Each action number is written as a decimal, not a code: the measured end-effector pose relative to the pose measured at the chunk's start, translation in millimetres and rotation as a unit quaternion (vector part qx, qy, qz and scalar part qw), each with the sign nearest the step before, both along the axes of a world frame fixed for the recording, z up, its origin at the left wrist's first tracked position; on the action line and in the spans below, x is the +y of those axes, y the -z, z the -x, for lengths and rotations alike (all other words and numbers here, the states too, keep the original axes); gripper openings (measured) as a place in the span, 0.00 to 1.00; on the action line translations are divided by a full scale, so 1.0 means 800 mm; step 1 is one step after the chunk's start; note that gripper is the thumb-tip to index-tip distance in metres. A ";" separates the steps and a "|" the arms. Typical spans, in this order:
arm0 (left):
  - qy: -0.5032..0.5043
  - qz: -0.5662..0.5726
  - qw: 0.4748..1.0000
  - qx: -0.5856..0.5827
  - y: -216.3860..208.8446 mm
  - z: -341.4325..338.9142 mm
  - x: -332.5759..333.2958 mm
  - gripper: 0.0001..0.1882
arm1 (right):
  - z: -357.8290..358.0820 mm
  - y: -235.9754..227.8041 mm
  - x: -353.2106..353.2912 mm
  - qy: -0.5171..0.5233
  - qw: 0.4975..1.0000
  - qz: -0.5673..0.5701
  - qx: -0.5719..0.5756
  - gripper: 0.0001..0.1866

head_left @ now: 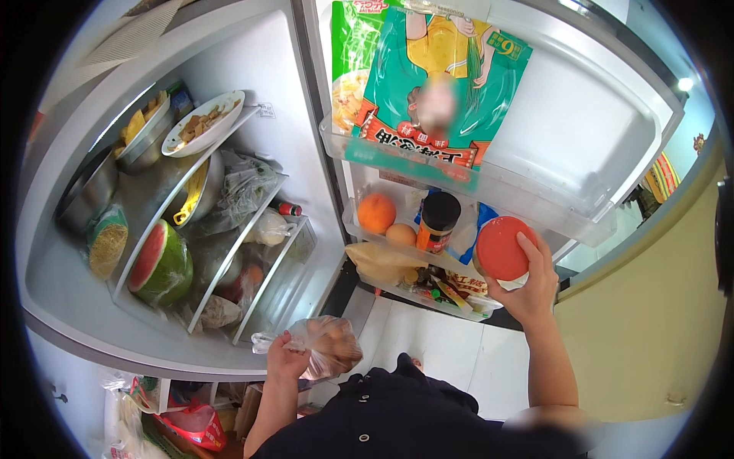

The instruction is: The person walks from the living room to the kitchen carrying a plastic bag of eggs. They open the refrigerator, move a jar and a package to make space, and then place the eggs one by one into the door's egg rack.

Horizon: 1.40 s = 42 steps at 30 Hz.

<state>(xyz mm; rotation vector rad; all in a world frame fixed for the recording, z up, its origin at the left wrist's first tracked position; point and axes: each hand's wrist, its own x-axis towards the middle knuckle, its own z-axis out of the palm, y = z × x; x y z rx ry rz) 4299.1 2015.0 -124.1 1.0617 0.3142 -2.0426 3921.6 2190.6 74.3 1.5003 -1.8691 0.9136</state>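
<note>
Right hand [527, 287] is wrapped around a jar with a red lid [502, 249], held up by the fridge door shelf [397, 256] next to an orange [376, 213] and a dark bottle [439, 222], left hand [284, 358] clutching a clear plastic bag [329, 346] of food down low by the open fridge

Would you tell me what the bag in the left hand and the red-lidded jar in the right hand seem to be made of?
Bag: thin clear plastic film, crinkled and glossy, contents showing through. Jar: lid looks smooth matte red plastic; the body is mostly hidden, so uncertain.
</note>
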 end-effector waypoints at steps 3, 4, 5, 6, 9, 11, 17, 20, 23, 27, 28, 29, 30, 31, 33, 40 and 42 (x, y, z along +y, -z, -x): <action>0.010 0.011 1.000 -0.013 0.000 0.001 0.001 0.11 | 0.002 0.007 0.001 -0.001 1.000 0.009 0.006 0.43; 0.009 0.008 1.000 -0.012 0.001 0.001 0.000 0.11 | 0.002 0.009 0.001 -0.009 1.000 0.011 0.010 0.43; 0.007 0.004 1.000 -0.011 0.002 0.001 0.000 0.11 | 0.001 0.010 0.002 -0.019 1.000 0.012 0.015 0.42; 0.009 0.007 1.000 -0.007 0.000 0.000 0.000 0.11 | -0.001 0.009 0.003 -0.031 0.999 0.017 0.020 0.42; 0.002 0.001 1.000 -0.004 -0.010 0.002 0.003 0.11 | -0.001 0.014 0.005 -0.034 0.997 0.056 0.034 0.41; -0.006 -0.013 1.000 -0.012 -0.022 0.011 0.004 0.11 | -0.005 0.014 0.015 -0.059 0.995 0.075 0.007 0.41; 0.028 0.029 0.999 0.020 0.025 0.000 -0.004 0.20 | -0.018 0.027 0.025 -0.071 0.992 0.077 -0.066 0.42; 0.034 0.021 0.999 0.029 -0.026 0.010 0.007 0.17 | -0.014 0.030 0.026 -0.040 0.992 0.064 -0.102 0.43; 0.028 0.020 0.999 0.009 -0.051 0.023 0.012 0.17 | -0.006 0.025 0.020 -0.038 0.993 0.062 -0.091 0.44; 0.012 0.011 1.000 -0.001 -0.048 0.028 0.009 0.19 | -0.003 0.018 0.011 -0.016 0.995 0.048 -0.088 0.43; 0.012 0.010 1.000 0.001 -0.043 0.027 0.008 0.18 | 0.000 0.019 0.006 -0.005 0.994 0.041 -0.099 0.43; 0.012 0.008 1.000 0.003 -0.038 0.027 0.008 0.18 | 0.003 0.020 0.004 0.006 0.993 0.035 -0.109 0.43; 0.003 0.008 1.000 -0.007 -0.035 0.026 0.008 0.18 | 0.005 0.019 0.001 0.012 0.994 0.031 -0.104 0.43; -0.006 0.007 1.000 -0.017 -0.031 0.024 0.009 0.18 | 0.008 0.018 -0.001 0.017 0.994 0.028 -0.100 0.42; -0.007 -0.002 1.000 -0.015 -0.025 0.023 0.009 0.18 | 0.010 0.014 -0.005 0.028 0.994 0.012 -0.104 0.42; 0.003 -0.009 1.000 0.023 0.010 0.008 0.004 0.19 | 0.018 0.015 -0.012 0.040 0.959 -0.066 -0.274 0.39; 0.016 0.000 1.000 0.012 0.002 0.011 0.003 0.19 | 0.020 0.018 -0.011 0.030 0.954 -0.060 -0.292 0.37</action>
